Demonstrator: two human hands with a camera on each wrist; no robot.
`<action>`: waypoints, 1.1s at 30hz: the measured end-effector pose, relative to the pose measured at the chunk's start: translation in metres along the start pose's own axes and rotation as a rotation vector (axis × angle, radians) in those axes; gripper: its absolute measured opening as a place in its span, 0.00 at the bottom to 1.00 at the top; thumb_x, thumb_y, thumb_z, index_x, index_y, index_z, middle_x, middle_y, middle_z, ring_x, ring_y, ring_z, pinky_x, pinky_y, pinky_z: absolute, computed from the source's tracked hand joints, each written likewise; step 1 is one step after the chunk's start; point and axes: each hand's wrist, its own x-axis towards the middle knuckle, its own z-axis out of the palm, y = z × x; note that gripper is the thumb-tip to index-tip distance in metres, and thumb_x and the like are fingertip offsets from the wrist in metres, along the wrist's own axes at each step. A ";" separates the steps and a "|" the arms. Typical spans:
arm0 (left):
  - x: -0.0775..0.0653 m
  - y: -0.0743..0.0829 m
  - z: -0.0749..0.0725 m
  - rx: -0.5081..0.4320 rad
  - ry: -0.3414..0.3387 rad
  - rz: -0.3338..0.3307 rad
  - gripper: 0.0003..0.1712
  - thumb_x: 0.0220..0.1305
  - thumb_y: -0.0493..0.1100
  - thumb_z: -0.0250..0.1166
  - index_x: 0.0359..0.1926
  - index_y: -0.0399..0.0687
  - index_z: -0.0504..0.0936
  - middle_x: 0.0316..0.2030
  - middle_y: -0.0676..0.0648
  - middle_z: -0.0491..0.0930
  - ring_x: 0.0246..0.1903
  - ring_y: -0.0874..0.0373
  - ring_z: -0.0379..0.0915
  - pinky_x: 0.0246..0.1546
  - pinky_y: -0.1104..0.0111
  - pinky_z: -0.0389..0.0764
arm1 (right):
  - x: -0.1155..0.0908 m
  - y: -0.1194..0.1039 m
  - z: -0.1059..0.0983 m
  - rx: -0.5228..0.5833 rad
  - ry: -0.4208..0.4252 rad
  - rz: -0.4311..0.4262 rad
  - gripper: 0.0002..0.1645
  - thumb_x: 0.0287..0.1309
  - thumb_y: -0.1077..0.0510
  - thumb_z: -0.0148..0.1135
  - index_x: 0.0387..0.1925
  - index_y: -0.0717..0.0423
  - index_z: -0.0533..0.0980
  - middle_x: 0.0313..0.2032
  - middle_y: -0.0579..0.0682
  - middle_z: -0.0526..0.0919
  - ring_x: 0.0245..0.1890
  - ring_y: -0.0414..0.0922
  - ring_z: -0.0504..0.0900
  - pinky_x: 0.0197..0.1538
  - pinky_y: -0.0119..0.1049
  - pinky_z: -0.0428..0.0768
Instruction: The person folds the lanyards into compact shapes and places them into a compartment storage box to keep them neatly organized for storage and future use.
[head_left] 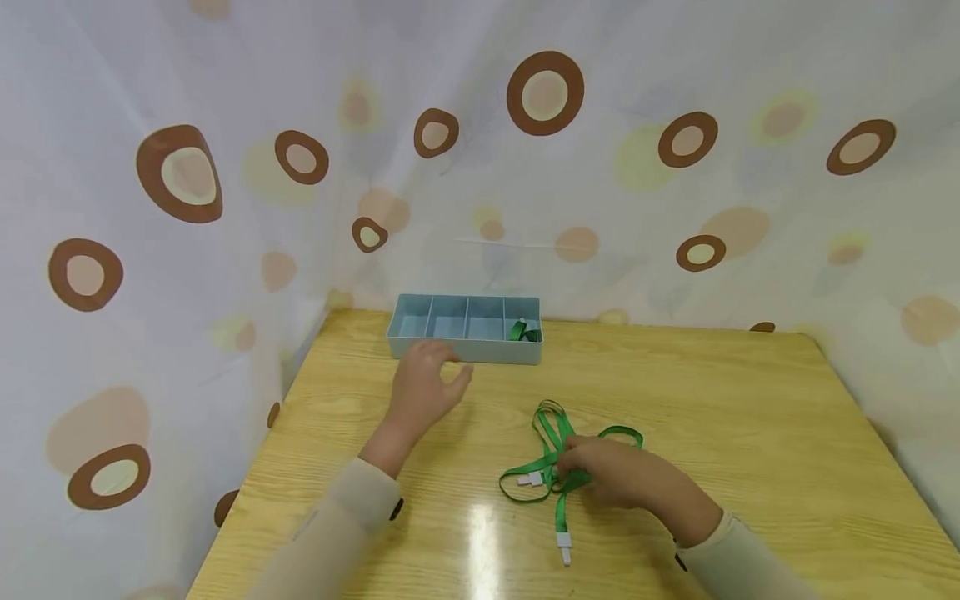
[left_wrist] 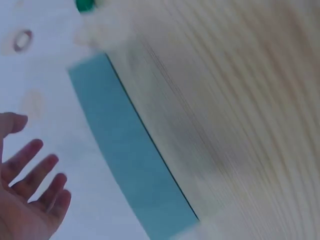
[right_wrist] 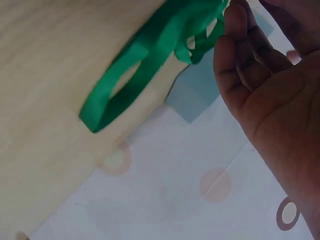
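Note:
A tangle of green lanyards (head_left: 555, 446) with white plastic clips lies on the table in front of me. My right hand (head_left: 626, 475) is over its right side, fingertips pinching the green ribbon. In the right wrist view the curled fingers (right_wrist: 235, 65) meet the ribbon (right_wrist: 125, 80) at the top edge, where the exact grip is partly hidden. My left hand (head_left: 427, 383) hovers just before the blue divided box (head_left: 465, 350), holding nothing, thumb and fingers apart. The left wrist view shows this hand (left_wrist: 32, 190) with loosely bent fingers beside the box's side wall (left_wrist: 130, 150).
The box has a row of compartments; a green lanyard piece (head_left: 519, 331) sits in the rightmost one. One white clip (head_left: 564, 546) points toward me on the wooden table (head_left: 750, 433). A patterned curtain (head_left: 465, 192) hangs behind the table and at both sides.

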 end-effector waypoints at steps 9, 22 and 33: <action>-0.021 0.054 0.002 -0.145 -0.225 0.078 0.14 0.62 0.57 0.68 0.40 0.55 0.87 0.44 0.55 0.85 0.49 0.59 0.78 0.51 0.64 0.80 | 0.016 -0.007 0.013 -0.008 -0.063 -0.034 0.20 0.44 0.67 0.74 0.41 0.46 0.87 0.44 0.39 0.78 0.44 0.39 0.79 0.45 0.31 0.81; -0.045 0.079 0.013 -0.290 -0.448 0.107 0.12 0.64 0.50 0.65 0.45 0.53 0.85 0.43 0.56 0.82 0.47 0.58 0.78 0.47 0.67 0.80 | 0.017 -0.007 0.016 -0.194 0.044 0.000 0.09 0.50 0.67 0.73 0.29 0.48 0.87 0.33 0.38 0.76 0.31 0.34 0.76 0.38 0.29 0.80; -0.056 0.082 0.025 -0.294 -0.444 0.055 0.36 0.56 0.75 0.62 0.55 0.58 0.81 0.40 0.54 0.84 0.39 0.59 0.80 0.36 0.73 0.79 | 0.016 0.004 -0.006 0.057 0.362 -0.130 0.06 0.62 0.59 0.65 0.38 0.41 0.81 0.37 0.36 0.82 0.40 0.39 0.79 0.45 0.39 0.80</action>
